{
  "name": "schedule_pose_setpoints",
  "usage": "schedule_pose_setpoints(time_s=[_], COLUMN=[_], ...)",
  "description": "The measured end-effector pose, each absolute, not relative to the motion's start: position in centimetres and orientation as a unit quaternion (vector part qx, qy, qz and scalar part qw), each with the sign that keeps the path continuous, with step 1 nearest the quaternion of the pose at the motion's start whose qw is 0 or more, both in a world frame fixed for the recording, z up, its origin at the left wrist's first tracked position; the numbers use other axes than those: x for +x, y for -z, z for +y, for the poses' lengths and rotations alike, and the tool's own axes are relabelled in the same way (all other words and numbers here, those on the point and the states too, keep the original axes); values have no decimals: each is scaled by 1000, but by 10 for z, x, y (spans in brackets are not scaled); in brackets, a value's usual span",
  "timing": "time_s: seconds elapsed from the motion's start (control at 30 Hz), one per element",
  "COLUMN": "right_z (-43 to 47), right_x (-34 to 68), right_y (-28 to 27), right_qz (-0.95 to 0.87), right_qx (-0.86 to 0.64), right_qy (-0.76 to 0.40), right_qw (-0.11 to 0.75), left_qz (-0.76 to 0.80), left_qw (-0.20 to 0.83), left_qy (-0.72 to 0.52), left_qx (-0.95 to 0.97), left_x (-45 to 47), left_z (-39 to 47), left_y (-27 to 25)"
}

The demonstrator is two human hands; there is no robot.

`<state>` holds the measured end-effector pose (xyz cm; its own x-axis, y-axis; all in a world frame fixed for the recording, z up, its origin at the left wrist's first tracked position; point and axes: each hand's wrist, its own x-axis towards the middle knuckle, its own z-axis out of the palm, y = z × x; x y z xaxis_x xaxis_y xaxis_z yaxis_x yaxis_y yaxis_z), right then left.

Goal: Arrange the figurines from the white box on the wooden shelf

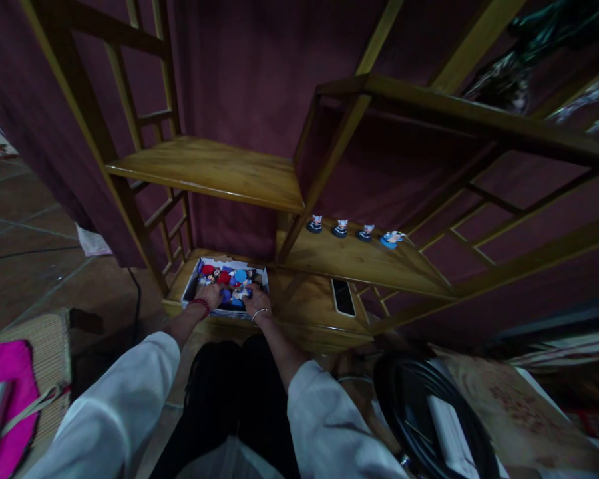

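Note:
A shallow white-rimmed box (184, 298) stands on the low wooden shelf, filled with several small red, blue and purple figurines. My left hand (209, 295), with a red bead bracelet at the wrist, reaches over the box's near left side. Its fingers are blurred among the figurines, so its grip does not show. At the right side of the box, my right hand (254, 301) has its fingers closed around a small blue-and-white figurine (241, 293). A thin bangle circles that wrist.
Several small figurines on round bases, one a blue figurine (391, 239), stand in a row on the middle shelf (359, 263). A phone (343, 297) lies on the low shelf. An upper shelf (209, 169) juts out above the box. Coiled black hose (387, 392) sits at right.

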<state>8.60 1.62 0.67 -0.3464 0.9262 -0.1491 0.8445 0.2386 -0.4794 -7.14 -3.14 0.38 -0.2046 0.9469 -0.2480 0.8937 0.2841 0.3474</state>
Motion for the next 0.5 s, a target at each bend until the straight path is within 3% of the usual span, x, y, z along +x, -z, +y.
schedule_pose_setpoints(time_s=[0.3,0.5], right_z=[22,26], right_x=[88,88], right_y=[6,11], right_qz=[-770,-772], right_qx=[-543,-540], right_qy=[-314,-304], right_qw=[117,142], left_qz=[783,784], left_qw=[216,291], left_qy=[-89,-168], left_qx=[577,523], left_x=[-60,-53], left_z=[-29,-28], left_y=[-4,-10])
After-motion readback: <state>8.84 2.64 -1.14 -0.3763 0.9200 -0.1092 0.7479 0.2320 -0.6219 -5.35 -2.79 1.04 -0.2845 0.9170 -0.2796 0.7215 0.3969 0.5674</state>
